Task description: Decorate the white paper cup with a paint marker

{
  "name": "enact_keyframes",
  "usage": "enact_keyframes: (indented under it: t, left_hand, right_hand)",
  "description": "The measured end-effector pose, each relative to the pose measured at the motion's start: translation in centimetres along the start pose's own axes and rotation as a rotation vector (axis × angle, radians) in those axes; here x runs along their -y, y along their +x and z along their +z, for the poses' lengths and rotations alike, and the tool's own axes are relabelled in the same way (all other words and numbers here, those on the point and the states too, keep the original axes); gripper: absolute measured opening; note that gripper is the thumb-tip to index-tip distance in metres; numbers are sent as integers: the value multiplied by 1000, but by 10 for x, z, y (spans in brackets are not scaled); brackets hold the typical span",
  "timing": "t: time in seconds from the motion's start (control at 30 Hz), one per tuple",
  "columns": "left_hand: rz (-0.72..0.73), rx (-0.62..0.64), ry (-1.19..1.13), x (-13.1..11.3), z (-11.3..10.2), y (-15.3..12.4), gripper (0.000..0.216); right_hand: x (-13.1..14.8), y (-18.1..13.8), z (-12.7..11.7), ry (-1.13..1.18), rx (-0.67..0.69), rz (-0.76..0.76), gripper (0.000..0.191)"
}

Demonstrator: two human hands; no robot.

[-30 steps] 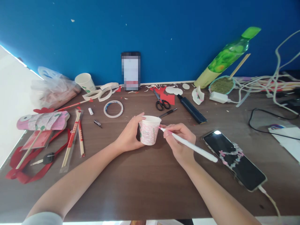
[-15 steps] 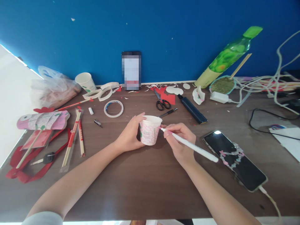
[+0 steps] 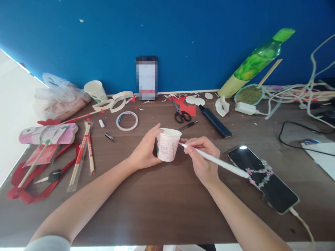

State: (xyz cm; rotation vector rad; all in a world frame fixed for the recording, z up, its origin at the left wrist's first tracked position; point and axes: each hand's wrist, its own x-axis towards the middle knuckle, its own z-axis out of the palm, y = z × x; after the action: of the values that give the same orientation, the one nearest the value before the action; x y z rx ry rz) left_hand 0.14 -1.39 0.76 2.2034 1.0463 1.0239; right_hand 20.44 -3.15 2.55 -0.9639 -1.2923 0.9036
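My left hand is wrapped round a small white paper cup with pink lines drawn on it, held upright just above the brown table. My right hand pinches a white marker with a pink tip. The tip touches the cup's right side near the rim. The marker's tail points right, toward a black phone lying flat on the table.
Behind the cup lie scissors, a black pen, a dark blue bar, a tape ring and a second phone propped on the blue wall. Chopsticks, a pink paper craft and red ribbon sit left; a green bottle and cables sit right.
The marker's tail has swung slightly to the right and its tip has shifted a little along the cup's side. My left hand and the cup stay almost in place.
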Motion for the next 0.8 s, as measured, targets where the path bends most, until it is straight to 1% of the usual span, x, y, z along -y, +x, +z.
enact_keyframes:
  t: [0.1,0.2,0.37,0.43,0.5,0.57,0.67,0.8]
  left_hand:
    - [-4,-44,60,-1,-1,1,88]
    - [7,-47,83,-3,-3,2,90]
    - [42,-63,83,-2,-2,4,92]
    - [60,-69,93,-1,-2,3,89]
    - [47,-65,107,-1,-2,3,88]
    - [16,-58,115,0,-2,2,88]
    - [-2,-50,112,0,-2,1,90]
    - [7,-47,103,0,-2,2,88]
  right_hand:
    - [-3,-1,-1,-13,-41,15,10]
    - [0,-2,-1,-79,-77,37,9]
    - [11,-1,2,-116,-26,15,6]
    - [13,-1,4,-116,-43,19,5]
    - [14,0,5,-127,-63,44,4]
    - [14,0,6,-119,-53,49,6]
    - [15,1,7,-105,-32,16,8]
    - [17,2,9,-158,-50,-8,8]
